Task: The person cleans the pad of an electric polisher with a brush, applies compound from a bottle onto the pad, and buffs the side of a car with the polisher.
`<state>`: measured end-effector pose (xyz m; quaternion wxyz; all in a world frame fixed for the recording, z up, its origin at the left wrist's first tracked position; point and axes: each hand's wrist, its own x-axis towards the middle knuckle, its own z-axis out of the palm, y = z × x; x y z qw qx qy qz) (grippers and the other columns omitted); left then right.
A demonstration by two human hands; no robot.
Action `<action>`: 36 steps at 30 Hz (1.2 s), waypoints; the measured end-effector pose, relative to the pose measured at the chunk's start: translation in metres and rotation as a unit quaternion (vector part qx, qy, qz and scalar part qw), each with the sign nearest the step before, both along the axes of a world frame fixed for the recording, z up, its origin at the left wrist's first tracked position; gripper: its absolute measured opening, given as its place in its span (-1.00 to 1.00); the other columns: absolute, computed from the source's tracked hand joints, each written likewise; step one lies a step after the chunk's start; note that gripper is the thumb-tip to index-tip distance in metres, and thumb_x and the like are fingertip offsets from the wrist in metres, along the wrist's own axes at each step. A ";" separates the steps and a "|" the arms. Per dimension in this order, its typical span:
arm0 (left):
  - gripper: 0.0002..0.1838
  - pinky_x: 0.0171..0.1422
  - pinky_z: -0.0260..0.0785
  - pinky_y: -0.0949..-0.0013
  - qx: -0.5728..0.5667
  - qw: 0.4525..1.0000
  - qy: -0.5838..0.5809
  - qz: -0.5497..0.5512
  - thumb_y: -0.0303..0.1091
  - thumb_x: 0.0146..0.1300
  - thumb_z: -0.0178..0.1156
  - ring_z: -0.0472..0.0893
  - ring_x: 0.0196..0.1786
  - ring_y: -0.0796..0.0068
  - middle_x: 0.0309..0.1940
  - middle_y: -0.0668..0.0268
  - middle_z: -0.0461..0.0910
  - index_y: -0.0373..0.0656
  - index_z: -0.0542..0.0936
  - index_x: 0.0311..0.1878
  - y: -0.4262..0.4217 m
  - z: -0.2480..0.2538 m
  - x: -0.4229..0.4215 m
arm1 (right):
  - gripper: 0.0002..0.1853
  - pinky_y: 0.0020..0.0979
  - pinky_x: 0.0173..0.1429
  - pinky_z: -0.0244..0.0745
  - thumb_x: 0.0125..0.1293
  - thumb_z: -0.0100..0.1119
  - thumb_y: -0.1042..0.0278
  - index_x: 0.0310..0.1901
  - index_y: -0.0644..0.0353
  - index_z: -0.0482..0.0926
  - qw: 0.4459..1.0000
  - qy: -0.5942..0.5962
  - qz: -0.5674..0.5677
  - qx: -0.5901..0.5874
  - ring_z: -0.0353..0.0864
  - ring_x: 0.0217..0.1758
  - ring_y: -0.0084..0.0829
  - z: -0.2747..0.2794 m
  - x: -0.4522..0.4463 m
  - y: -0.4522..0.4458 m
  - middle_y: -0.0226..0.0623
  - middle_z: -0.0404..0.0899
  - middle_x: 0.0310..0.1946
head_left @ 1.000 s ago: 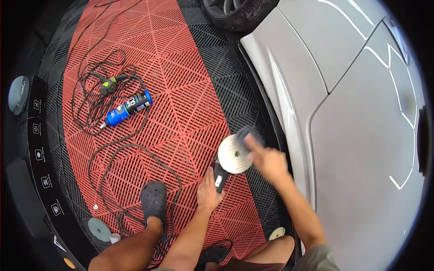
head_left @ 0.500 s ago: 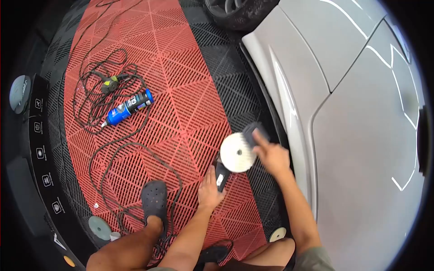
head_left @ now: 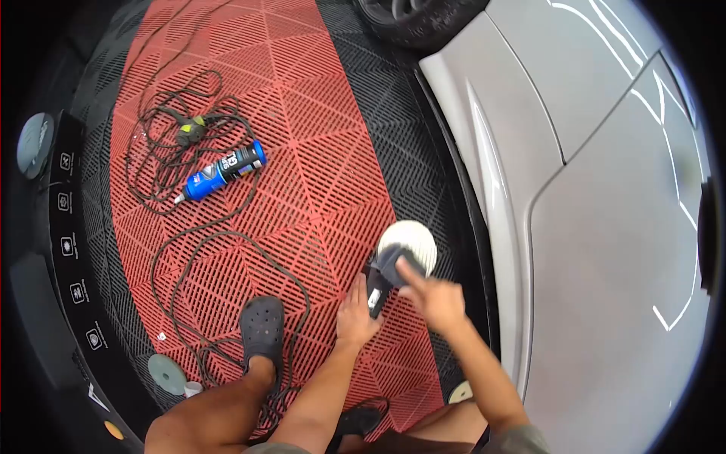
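Note:
My left hand point(head_left: 357, 314) rests on the black body of a polisher point(head_left: 376, 293) on the floor, its fingers pressed along the side. The polisher's round cream pad point(head_left: 416, 236) faces up. In my right hand point(head_left: 437, 301) is a dark grey brush point(head_left: 395, 263), laid over the lower left part of the pad; its bristles are hidden. A blue and black bottle point(head_left: 224, 172) lies on its side on the red floor tiles, up and left of my hands.
A coiled dark cable point(head_left: 170, 155) spreads over the red grid floor point(head_left: 310, 181). The silver car point(head_left: 605, 265) and its tire point(head_left: 420, 23) stand at the right. A grey-green pad point(head_left: 166, 374) lies lower left; another pale pad point(head_left: 460, 393) is at the bottom right.
My right hand has moved the brush from the pad's right upper edge to its lower left part. My left hand stays on the polisher. The whole view has shifted slightly.

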<state>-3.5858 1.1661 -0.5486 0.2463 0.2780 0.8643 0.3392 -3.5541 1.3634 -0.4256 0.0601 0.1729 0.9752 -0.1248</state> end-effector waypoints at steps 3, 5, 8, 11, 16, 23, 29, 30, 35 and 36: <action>0.13 0.41 0.39 0.05 -0.006 1.000 0.010 0.003 -0.28 -0.06 0.43 0.49 0.35 -0.04 0.45 -0.09 0.32 -0.34 0.05 0.56 0.009 -0.004 -0.007 | -0.38 0.00 -0.39 0.59 0.43 0.11 -0.13 0.51 -0.53 0.25 0.994 -0.035 -0.082 0.070 0.71 -0.48 -0.02 0.005 -0.032 0.038 -0.07 0.64 -0.55; 0.16 0.52 0.30 0.10 -0.018 0.999 -0.029 -0.006 -0.21 -0.01 0.44 0.35 0.49 0.01 0.53 -0.04 0.21 -0.29 -0.01 0.60 0.009 -0.009 -0.008 | -0.38 -0.01 -0.40 0.59 0.43 0.13 -0.12 0.50 -0.54 0.26 0.988 -0.008 -0.137 0.068 0.71 -0.48 -0.03 0.008 -0.035 0.038 -0.08 0.64 -0.55; 0.15 0.53 0.28 0.09 -0.014 1.000 -0.026 0.004 -0.22 -0.01 0.44 0.36 0.48 -0.02 0.52 -0.05 0.23 -0.31 0.00 0.59 0.012 -0.007 -0.014 | -0.37 -0.03 -0.35 0.59 0.41 0.18 -0.10 0.49 -0.47 0.31 0.992 -0.124 0.025 0.017 0.71 -0.45 -0.01 0.025 -0.022 -0.023 -0.03 0.66 -0.51; 0.13 0.52 0.29 0.09 -0.029 0.999 -0.046 0.000 -0.22 0.01 0.43 0.37 0.47 -0.03 0.51 -0.06 0.24 -0.32 0.01 0.59 0.013 0.003 -0.020 | -0.35 -0.04 -0.38 0.59 0.41 0.18 -0.11 0.51 -0.47 0.27 0.990 -0.099 -0.038 0.096 0.71 -0.46 -0.02 0.008 -0.029 0.030 -0.03 0.65 -0.52; 0.17 0.54 0.27 0.13 -0.018 0.999 -0.040 -0.002 -0.21 -0.01 0.46 0.35 0.49 0.00 0.51 -0.05 0.24 -0.29 -0.03 0.60 0.014 -0.006 -0.016 | -0.33 -0.07 -0.42 0.60 0.40 0.17 -0.14 0.51 -0.57 0.23 0.997 -0.042 -0.009 0.068 0.71 -0.50 -0.06 0.017 -0.023 0.000 -0.07 0.65 -0.53; 0.15 0.41 0.38 0.03 0.019 1.000 -0.016 0.018 -0.25 -0.07 0.44 0.50 0.32 -0.08 0.45 -0.11 0.31 -0.33 0.03 0.57 0.009 -0.004 -0.017 | -0.33 -0.03 -0.45 0.58 0.42 0.16 -0.08 0.53 -0.41 0.23 0.984 -0.061 -0.104 0.133 0.68 -0.54 -0.03 0.011 -0.047 0.074 -0.05 0.64 -0.55; 0.17 0.54 0.27 0.10 -0.022 0.999 -0.035 -0.009 -0.21 -0.02 0.46 0.34 0.49 -0.01 0.51 -0.04 0.24 -0.30 -0.01 0.59 0.012 -0.003 -0.011 | -0.33 -0.04 -0.41 0.59 0.39 0.17 -0.15 0.52 -0.50 0.25 0.993 -0.057 0.037 0.096 0.70 -0.52 -0.11 0.000 -0.023 0.025 -0.09 0.66 -0.53; 0.16 0.54 0.27 0.09 -0.020 0.999 -0.035 -0.014 -0.21 0.00 0.45 0.32 0.51 0.00 0.52 -0.03 0.21 -0.30 -0.02 0.59 0.012 -0.002 -0.012 | -0.33 -0.04 -0.42 0.59 0.38 0.18 -0.15 0.51 -0.53 0.25 0.990 -0.057 -0.022 0.130 0.70 -0.53 -0.10 -0.002 -0.033 0.052 -0.08 0.66 -0.53; 0.16 0.53 0.28 0.09 -0.016 0.999 -0.045 0.000 -0.22 -0.02 0.44 0.32 0.51 0.00 0.52 -0.04 0.21 -0.30 -0.01 0.59 0.017 -0.007 -0.016 | -0.33 -0.05 -0.47 0.57 0.38 0.21 -0.10 0.49 -0.63 0.25 0.998 -0.036 0.038 0.043 0.68 -0.55 -0.08 0.026 -0.009 0.004 -0.08 0.65 -0.52; 0.16 0.53 0.28 0.10 -0.015 0.999 -0.039 -0.001 -0.22 -0.02 0.44 0.32 0.51 0.01 0.52 -0.04 0.21 -0.30 -0.01 0.59 0.012 -0.010 -0.008 | -0.34 -0.08 -0.49 0.57 0.38 0.19 -0.13 0.50 -0.65 0.24 0.987 -0.132 0.074 0.053 0.68 -0.56 -0.09 0.027 -0.008 -0.012 -0.09 0.65 -0.55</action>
